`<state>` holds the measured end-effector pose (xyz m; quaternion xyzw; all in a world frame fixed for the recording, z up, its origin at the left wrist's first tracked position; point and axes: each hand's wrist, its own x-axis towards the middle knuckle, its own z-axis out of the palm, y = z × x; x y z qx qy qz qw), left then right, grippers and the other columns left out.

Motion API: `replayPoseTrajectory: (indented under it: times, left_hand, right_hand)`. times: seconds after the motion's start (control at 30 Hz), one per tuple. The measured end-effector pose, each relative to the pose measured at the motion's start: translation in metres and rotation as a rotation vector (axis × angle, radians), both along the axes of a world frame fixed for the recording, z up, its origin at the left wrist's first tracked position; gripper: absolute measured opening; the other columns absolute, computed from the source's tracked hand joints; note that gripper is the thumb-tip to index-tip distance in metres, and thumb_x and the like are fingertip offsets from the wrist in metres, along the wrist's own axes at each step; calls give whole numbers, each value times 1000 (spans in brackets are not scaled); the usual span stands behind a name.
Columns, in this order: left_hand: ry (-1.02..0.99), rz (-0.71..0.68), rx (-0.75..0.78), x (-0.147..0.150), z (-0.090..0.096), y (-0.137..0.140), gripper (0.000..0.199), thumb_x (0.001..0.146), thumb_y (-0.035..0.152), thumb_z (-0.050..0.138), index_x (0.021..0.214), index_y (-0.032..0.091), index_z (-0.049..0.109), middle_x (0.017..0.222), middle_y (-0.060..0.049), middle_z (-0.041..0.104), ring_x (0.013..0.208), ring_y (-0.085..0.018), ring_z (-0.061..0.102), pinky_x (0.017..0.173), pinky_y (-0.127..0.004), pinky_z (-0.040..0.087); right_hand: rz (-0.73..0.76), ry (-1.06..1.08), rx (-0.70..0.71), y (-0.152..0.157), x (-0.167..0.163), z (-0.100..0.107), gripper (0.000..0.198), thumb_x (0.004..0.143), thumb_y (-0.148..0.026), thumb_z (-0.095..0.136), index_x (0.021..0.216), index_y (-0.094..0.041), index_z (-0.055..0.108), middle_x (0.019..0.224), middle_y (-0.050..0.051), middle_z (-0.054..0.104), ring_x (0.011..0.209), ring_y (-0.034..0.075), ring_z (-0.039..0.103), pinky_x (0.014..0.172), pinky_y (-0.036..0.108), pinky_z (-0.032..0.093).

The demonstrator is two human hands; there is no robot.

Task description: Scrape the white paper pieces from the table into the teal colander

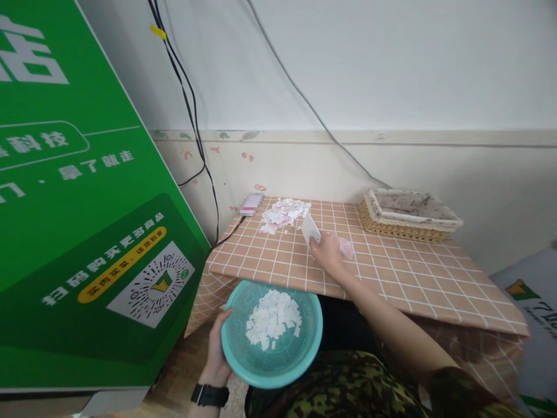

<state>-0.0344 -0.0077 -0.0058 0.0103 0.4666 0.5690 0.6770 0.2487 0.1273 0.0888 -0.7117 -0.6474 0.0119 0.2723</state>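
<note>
My left hand [217,348] grips the left rim of a teal plastic colander [300,357], fingers closed on its edge. Held below the table's front edge, the colander has a heap of small white paper-like scraps [275,316] inside. Over the tabletop, my right hand [327,251] is closed on a flat white card-like piece [310,227], tilted up on edge. Just left of that piece lies a loose pile of white and pinkish scraps [285,213]. A crumpled pale pink, translucent thing [346,248] sits right beside my right hand; whether they touch I cannot tell.
A brown checked cloth [409,273] covers the table. A lined wicker basket [409,233] stands at the back right. At the back left lies a blurred flat object [251,204] near a black cable [230,233]. A large green panel [108,220] rises on the left.
</note>
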Motion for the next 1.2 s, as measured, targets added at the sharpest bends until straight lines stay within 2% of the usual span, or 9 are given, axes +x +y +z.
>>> replayPoseTrajectory:
  times: [0.13, 0.33, 0.47, 0.63, 0.97, 1.2]
  left_hand:
    - [-3, -28, 37, -2, -4, 0, 17, 72, 24, 67, 84, 12, 67, 75, -6, 74, 70, -23, 70, 72, -37, 55]
    - [-13, -49, 33, -3, -7, 1, 14, 72, 23, 67, 82, 13, 67, 72, -6, 74, 68, -23, 70, 72, -38, 55]
    - [-1, -70, 34, -4, -6, 0, 16, 73, 25, 65, 83, 12, 68, 72, -7, 74, 72, -25, 70, 71, -39, 56]
    - [-8, -84, 8, -4, -4, 0, 16, 73, 25, 65, 82, 12, 68, 72, -8, 74, 73, -25, 70, 70, -39, 56]
    - [-17, -86, -11, -4, -8, -1, 18, 71, 25, 67, 84, 12, 67, 75, -8, 75, 76, -26, 70, 71, -38, 56]
    - [12, -85, -3, -1, -5, -2, 19, 71, 25, 66, 85, 12, 68, 75, -9, 75, 79, -28, 70, 72, -39, 56]
  right_hand:
    - [0, 31, -17, 20, -6, 2, 31, 87, -29, 41, 94, -11, 66, 83, 16, 70, 75, 24, 63, 65, 28, 39]
    - [33, 40, -94, 50, -4, 10, 29, 82, -28, 48, 97, -15, 68, 87, 14, 71, 79, 24, 64, 62, 27, 39]
    - [135, 59, -105, 54, 5, 12, 25, 78, -28, 51, 89, -17, 70, 80, 9, 70, 72, 21, 63, 58, 24, 36]
    - [136, 71, -55, 60, 10, 12, 24, 78, -29, 51, 81, -14, 70, 74, 9, 69, 67, 20, 61, 55, 24, 34]
    - [250, 128, -45, 76, 9, 6, 27, 82, -32, 51, 93, -17, 71, 83, 7, 71, 73, 19, 63, 59, 23, 38]
    - [393, -31, -46, 83, 12, 19, 25, 80, -25, 58, 100, -23, 72, 89, 6, 73, 84, 21, 65, 69, 24, 42]
